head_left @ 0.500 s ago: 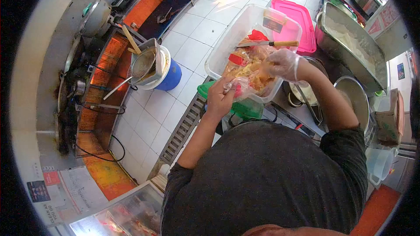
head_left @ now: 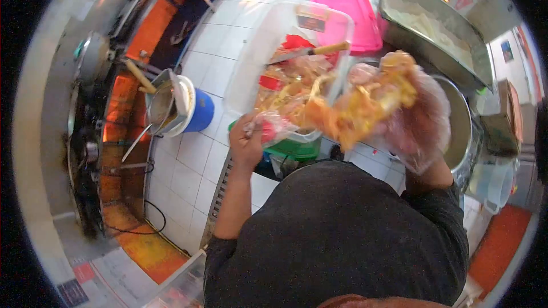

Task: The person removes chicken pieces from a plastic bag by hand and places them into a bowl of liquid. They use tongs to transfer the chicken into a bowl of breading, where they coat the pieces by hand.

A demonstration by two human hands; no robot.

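My left hand (head_left: 246,140) is closed on the gathered end of a clear plastic bag (head_left: 274,127) with red on it, at the near-left edge of a translucent tub (head_left: 242,68). My right hand (head_left: 414,122), in a loose clear plastic glove, is raised to the right of the tub. It grips a bunch of yellowish raw meat pieces (head_left: 365,108), blurred by motion, which covers its fingers. More pale meat (head_left: 294,91) lies in bags inside the tub. A knife with a wooden handle (head_left: 331,48) rests across the tub.
Behind the tub lies a pink lid (head_left: 357,20). A metal tray of white powder (head_left: 428,28) stands at the upper right, and a big metal bowl (head_left: 461,125) sits beside my right arm. At left are a blue bucket (head_left: 202,111) and a strainer (head_left: 161,105).
My right hand has lifted out of the tub and moved right with the meat. The view has shifted, so the tub appears further left. My left hand still holds the bag.
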